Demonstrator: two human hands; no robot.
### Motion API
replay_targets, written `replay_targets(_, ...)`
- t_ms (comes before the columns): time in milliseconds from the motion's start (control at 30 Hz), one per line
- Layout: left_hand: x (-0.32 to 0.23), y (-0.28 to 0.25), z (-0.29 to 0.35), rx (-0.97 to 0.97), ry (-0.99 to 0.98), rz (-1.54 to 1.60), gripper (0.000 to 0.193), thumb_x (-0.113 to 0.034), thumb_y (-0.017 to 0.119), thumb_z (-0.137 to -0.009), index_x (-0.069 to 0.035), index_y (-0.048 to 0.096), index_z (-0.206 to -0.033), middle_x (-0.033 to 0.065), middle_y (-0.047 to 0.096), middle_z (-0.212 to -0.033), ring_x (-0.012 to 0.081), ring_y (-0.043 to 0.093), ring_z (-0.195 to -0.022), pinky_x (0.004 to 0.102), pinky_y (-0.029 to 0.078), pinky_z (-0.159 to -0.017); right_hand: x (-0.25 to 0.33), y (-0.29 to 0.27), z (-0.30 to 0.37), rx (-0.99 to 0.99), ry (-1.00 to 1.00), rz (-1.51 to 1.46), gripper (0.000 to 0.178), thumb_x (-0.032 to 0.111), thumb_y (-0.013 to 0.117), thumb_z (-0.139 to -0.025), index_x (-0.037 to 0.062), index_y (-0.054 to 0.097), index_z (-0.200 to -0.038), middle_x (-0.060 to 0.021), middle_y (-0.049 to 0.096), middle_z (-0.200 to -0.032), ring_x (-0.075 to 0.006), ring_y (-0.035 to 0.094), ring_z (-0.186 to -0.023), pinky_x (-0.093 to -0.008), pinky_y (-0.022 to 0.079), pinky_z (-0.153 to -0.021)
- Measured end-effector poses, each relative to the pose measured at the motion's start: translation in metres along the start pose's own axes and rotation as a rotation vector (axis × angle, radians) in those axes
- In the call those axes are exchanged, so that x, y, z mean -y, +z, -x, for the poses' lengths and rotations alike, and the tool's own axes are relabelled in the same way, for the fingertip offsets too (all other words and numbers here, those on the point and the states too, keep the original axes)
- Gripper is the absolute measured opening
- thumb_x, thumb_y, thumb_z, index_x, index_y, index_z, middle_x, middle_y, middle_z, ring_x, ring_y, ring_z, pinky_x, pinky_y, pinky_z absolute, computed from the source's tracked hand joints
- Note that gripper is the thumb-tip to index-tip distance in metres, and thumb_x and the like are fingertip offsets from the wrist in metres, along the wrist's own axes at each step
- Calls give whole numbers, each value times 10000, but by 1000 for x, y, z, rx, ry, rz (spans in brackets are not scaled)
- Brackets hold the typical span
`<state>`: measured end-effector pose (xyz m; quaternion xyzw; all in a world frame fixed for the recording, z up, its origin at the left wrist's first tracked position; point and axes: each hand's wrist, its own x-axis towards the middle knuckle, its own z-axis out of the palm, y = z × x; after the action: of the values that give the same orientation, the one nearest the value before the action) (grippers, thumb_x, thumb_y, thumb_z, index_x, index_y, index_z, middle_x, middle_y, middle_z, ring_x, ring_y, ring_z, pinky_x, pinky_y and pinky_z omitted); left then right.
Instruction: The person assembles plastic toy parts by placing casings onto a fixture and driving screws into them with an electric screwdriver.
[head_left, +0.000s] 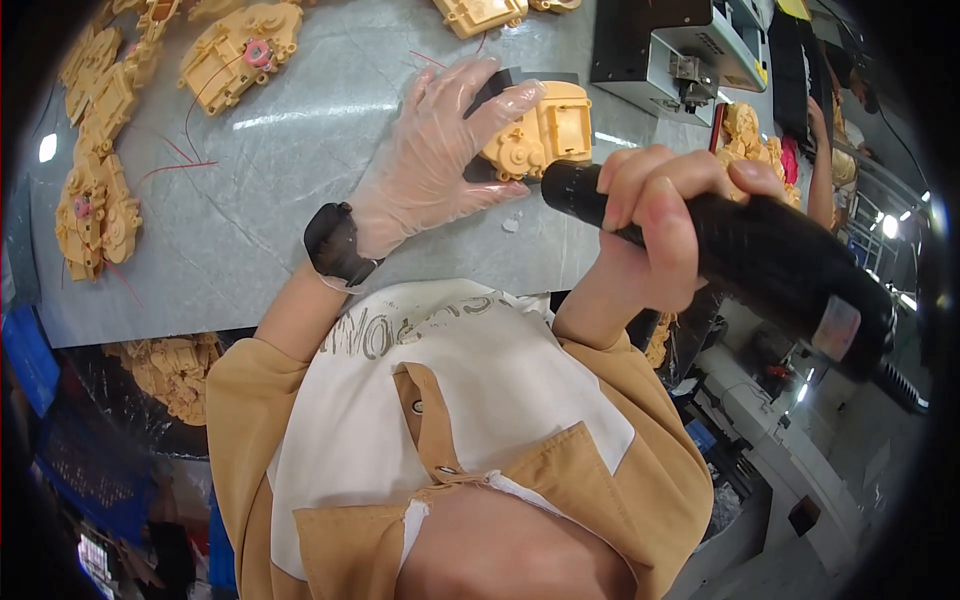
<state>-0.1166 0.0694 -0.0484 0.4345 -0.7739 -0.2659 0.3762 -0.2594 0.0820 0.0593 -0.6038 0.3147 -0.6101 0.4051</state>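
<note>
Your left hand point(440, 150), in a thin clear glove, lies spread and flat on the yellow plastic gearbox housing point(545, 130), fingers extended over its near side and pressing it down onto the grey worktop point(270, 200); nothing is gripped, the palm just pins the part against a dark block point(500, 82) under it. A black watch point(335, 245) sits on that wrist. Your right hand point(655, 225), bare, is wrapped tight around a black electric screwdriver point(740, 250), fingers fully curled about the barrel, its front end pointing at the housing and sitting just beside the housing's lower edge; whether the tip touches the part you cannot tell, the barrel hides it. The housing rests near the middle of the worktop, just in front of a black-and-grey machine point(680, 50). Off to the left, more yellow housings point(240, 50) lie in a loose row with thin red wires point(185, 160) trailing across the surface. At the right, beyond the machine, another person's hand point(818, 125) is near a heap of yellow parts point(750, 145). Below the worktop edge, a bin of yellow parts point(170, 370) shows by your left sleeve.
</note>
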Motion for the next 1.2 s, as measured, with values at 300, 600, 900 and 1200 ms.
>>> replay_targets(300, 3, 1, 2, -24, -13, -14, 905, -236, 830, -504, -214, 403, -1302, 119, 397, -1277, 300, 399, -1180, 459, 283, -1013, -14, 2, -3, 99, -11, 180, 407, -82, 450, -762, 62, 321, -1120, -106, 478, -635, -198, 466, -474, -381, 443, -528)
replay_targets(600, 2, 6, 6, -32, -32, -20, 886, -251, 820, -521, -224, 402, -1302, 120, 408, -1274, 288, 394, -1199, 461, 290, -1007, -14, 1, -1, 81, 7, 135, 407, -100, 458, -754, 70, 321, -1098, -109, 487, -641, -197, 463, -459, -387, 442, -517)
replay_targets(900, 0, -21, 3, 59, 36, 15, 800, -420, 705, -670, -83, 361, -1308, 210, 391, -1248, 343, 357, -1190, 443, 248, -995, -17, -7, -6, 366, 52, 156, 411, -34, 492, -774, 60, 314, -1132, -87, 483, -655, -181, 470, -483, -381, 429, -581)
replay_targets(1200, 7, -13, 7, -69, 57, 57, 751, -407, 690, -698, -66, 374, -1288, 216, 420, -1206, 338, 387, -1162, 419, 272, -985, -30, -9, -11, 356, 24, -158, 370, -22, 486, -807, 40, 288, -1112, -137, 504, -718, -211, 505, -535, -402, 458, -566)
